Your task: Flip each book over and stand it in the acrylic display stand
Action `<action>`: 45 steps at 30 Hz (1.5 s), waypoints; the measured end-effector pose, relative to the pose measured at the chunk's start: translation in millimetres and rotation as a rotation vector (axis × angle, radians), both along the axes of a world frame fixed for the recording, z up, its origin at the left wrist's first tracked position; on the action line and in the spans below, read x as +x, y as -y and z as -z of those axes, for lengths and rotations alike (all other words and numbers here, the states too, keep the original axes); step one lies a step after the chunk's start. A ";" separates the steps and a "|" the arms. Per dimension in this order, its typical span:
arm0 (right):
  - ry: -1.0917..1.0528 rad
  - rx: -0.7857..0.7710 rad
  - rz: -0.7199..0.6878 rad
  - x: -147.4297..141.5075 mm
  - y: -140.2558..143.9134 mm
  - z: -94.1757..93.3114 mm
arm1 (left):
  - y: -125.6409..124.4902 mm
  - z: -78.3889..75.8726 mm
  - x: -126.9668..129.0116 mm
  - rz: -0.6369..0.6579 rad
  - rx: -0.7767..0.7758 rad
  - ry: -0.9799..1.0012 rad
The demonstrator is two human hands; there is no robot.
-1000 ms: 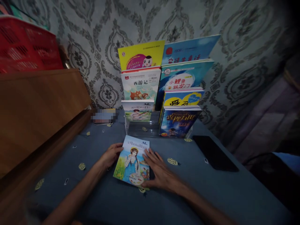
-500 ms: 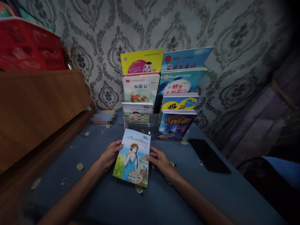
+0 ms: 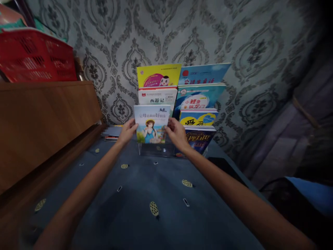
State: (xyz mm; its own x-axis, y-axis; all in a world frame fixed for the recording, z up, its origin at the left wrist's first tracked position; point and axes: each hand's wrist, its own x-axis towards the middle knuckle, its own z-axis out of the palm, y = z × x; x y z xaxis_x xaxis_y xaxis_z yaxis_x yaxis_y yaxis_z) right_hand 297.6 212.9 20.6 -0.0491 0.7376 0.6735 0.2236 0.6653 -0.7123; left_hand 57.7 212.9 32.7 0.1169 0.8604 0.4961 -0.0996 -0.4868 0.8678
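Note:
Between my two hands a thin picture book (image 3: pixel 152 126) stands nearly upright, its cover showing a girl in a blue dress. My left hand (image 3: pixel 128 131) grips its left edge, and my right hand (image 3: pixel 177 132) pinches its right edge. The book is at the left front of a clear tiered book stand (image 3: pixel 156 150), covering the book behind it. Above its top edge show a white book (image 3: pixel 156 95) and a yellow book (image 3: pixel 160 74). My right hand partly overlaps a dark blue book (image 3: pixel 199 140) in the stand's right column.
More books, such as a teal one (image 3: pixel 201 97), rise in the right column. A black flat device (image 3: pixel 226 168) lies right of the stand. Several books (image 3: pixel 113 133) lie at the left by a wooden cabinet (image 3: pixel 47 128), which bears a red basket (image 3: pixel 39 55). Patterned cloth (image 3: pixel 135 208) covers the table.
Both hands have carried the picture book forward and up from over the tablecloth to the stand's left front, tilting it more upright. It now hides the small book there.

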 end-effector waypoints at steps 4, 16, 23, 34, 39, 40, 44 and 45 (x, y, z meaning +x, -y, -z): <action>0.017 0.184 0.089 -4.0 -15.5 -21.7 | -25.6 -26.5 0.7 -0.097 0.313 -0.145; 0.188 0.152 0.252 3.5 -17.7 -1.4 | -39.6 -6.8 6.4 -0.235 0.441 -0.291; 0.339 0.180 0.382 5.9 -17.0 -3.2 | -43.5 1.7 7.3 -0.230 0.385 -0.323; 0.584 -0.069 0.477 -2.7 -7.9 14.4 | -38.0 21.9 1.4 -0.614 0.319 -0.687; 0.656 -0.200 0.489 -6.2 -5.4 18.5 | -41.0 25.0 6.3 -0.636 0.344 -0.794; 0.654 -0.195 0.494 -6.5 -6.7 19.1 | -42.1 25.4 7.2 -0.643 0.345 -0.799; 0.652 -0.170 0.500 -6.8 -14.6 21.1 | -47.8 24.9 9.2 -0.667 0.336 -0.808; 0.652 -0.168 0.498 -6.9 -16.5 21.6 | -49.2 24.5 9.4 -0.668 0.334 -0.808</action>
